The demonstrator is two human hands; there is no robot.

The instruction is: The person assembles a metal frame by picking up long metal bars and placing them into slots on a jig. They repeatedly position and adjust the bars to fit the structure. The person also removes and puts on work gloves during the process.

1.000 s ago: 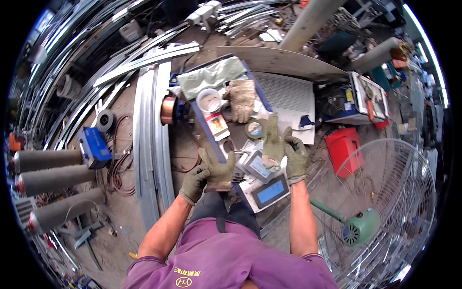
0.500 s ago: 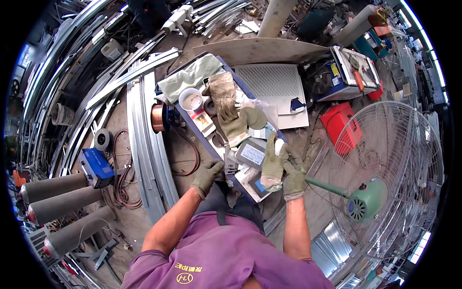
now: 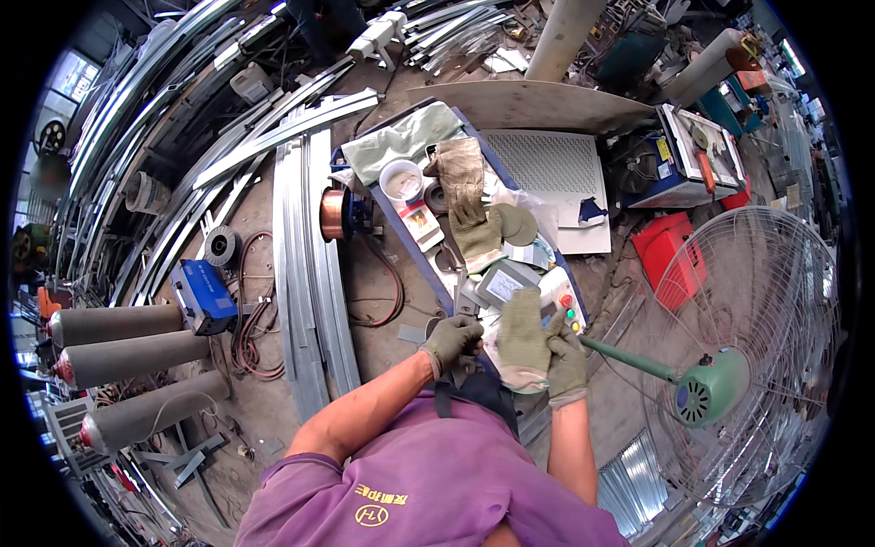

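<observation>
Both my hands wear green knit work gloves. My right hand is closed on the edge of a loose green work glove with a pale cuff, which hangs over the near end of the machine's top. Left of it, my left hand has its fingers curled together; whatever is in them, if anything, is hidden. Just beyond the loose glove lies a grey case with a pale label. Red, yellow and green buttons show beside it. Farther up are a brown-and-green glove and round discs.
A white tub and a grey-green cloth lie on the blue-edged top. Long metal profiles and a copper wire spool are on the left. A large caged fan and a red case stand right.
My right hand has drawn the loose glove down toward me, turning its fingers upright and uncovering the coloured buttons. My left hand has come closer to it. The whole view has shifted.
</observation>
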